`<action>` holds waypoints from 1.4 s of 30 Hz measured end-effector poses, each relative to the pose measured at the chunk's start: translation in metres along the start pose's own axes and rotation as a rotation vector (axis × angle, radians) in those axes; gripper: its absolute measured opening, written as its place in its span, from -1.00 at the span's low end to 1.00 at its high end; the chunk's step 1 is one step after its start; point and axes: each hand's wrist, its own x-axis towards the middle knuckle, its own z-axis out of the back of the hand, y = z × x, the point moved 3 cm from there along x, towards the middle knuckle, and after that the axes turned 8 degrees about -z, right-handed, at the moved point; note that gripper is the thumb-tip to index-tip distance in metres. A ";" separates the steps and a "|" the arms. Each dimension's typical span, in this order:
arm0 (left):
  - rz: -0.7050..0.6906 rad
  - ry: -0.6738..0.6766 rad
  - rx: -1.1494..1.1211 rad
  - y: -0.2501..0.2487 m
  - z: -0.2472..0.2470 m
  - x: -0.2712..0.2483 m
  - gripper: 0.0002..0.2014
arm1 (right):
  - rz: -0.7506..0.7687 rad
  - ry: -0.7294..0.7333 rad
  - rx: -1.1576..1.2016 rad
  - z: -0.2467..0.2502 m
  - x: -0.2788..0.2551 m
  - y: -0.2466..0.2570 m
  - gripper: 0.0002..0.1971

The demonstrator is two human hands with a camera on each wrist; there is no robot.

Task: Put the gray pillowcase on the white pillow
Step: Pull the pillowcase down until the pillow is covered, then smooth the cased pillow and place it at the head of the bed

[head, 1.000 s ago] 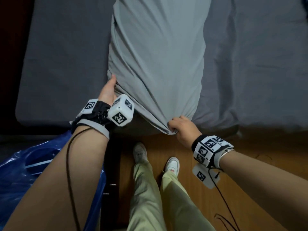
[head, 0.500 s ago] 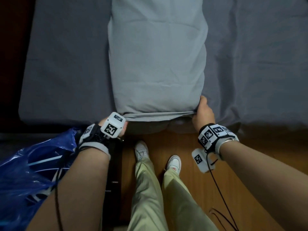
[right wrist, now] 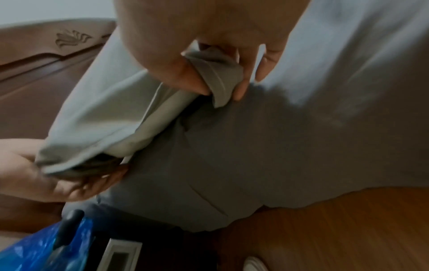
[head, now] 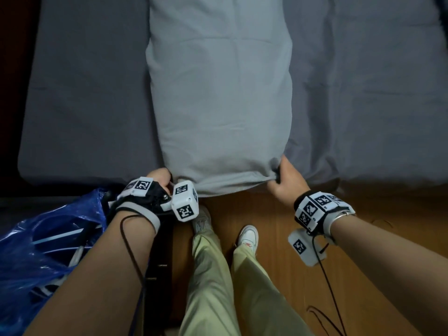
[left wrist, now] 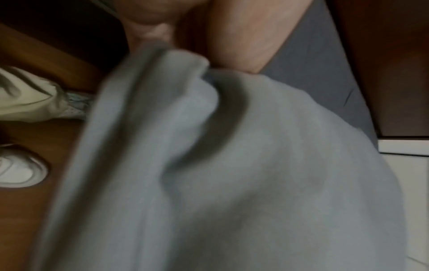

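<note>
I have both hands on the open end of the light grey pillowcase (head: 218, 93). It lies lengthwise on the bed (head: 72, 175), with its mouth hanging just over the near edge. My left hand (head: 158, 177) clutches the left corner of the mouth, fingers curled under a bunch of cloth. My right hand (head: 287, 183) pinches the right corner, and the right wrist view shows the folded hem (right wrist: 218, 78) caught between thumb and fingers (right wrist: 242, 86). The case looks filled along its length, so I judge the step to be seating the pillow fully and squaring off the open end.

To do that well, I would draw both corners toward me evenly and at the same height, so the cloth tightens along both long sides without twisting. The left grip seems to hold a thicker wad than the right, so I would take it again nearer the hem to make both sides pull alike. A short shake with the corners held wide apart should settle the filling toward the far end.

I would watch the dark sheet (head: 363, 105) underneath, which puckers beside my right hand and could drag along with the case. The blue plastic bag (head: 48, 238) sits just beside my left arm, near enough to catch the wrist cable (head: 131, 251), so I would tuck that elbow in.
</note>
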 end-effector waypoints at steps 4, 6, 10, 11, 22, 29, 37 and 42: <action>-0.531 0.890 -0.169 -0.016 0.011 -0.031 -0.84 | 0.037 -0.160 0.086 0.029 0.004 -0.003 -0.27; -0.675 0.913 -0.358 -0.026 0.037 -0.045 -0.67 | 0.079 -0.285 0.093 0.044 0.004 0.005 -0.21; -0.783 0.931 -0.572 -0.067 0.059 -0.076 -0.82 | 0.159 -0.436 -0.019 0.062 0.029 0.051 -0.31; -0.822 0.944 -0.599 -0.079 0.061 -0.081 -0.77 | 0.188 -0.434 -0.070 0.061 0.039 0.067 -0.34; -0.803 1.104 -0.585 -0.204 0.041 -0.081 -0.70 | 0.153 -0.281 -0.307 0.048 0.153 0.205 -0.24; -0.749 1.151 -0.472 -0.185 0.040 -0.063 -0.89 | 0.039 -0.251 -0.349 0.043 0.174 0.203 -0.08; -0.722 1.106 -0.258 -0.141 0.032 -0.067 -0.89 | 0.183 -0.252 -0.119 0.072 0.165 0.181 -0.41; -0.751 1.042 -0.405 -0.144 0.038 -0.075 -0.79 | -0.206 -0.393 0.035 0.126 0.172 0.107 -0.54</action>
